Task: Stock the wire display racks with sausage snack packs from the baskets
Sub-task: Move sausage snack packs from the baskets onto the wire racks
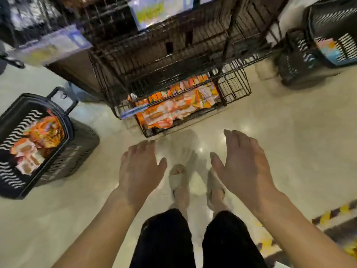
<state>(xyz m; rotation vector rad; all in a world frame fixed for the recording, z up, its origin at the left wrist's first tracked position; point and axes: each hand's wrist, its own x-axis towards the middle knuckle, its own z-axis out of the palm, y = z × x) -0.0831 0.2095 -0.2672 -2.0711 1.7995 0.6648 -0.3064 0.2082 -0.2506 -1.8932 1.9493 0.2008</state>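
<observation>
Orange sausage snack packs (pixel 173 105) lie piled loosely in the bottom tier of the black wire rack (pixel 235 88), ahead of both grips and well apart from them. The left grip (pixel 139 167) is palm down with fingers spread and relaxed, holding nothing. The right grip (pixel 243 161) is the same, fingers straight and slightly splayed, nothing in it. Both hang over the pale floor (pixel 289 142).

The left basket (pixel 77 149) is dark plastic and stands on the floor left of the rack. It holds more orange packs (pixel 44 130), off to the side of the left grip with no contact.

2 dark baskets stand at upper right. The large basket (pixel 332 18) holds pink-and-blue packets (pixel 328 47), too blurred to identify. Can't tell what's in the small basket (pixel 295 62).
</observation>
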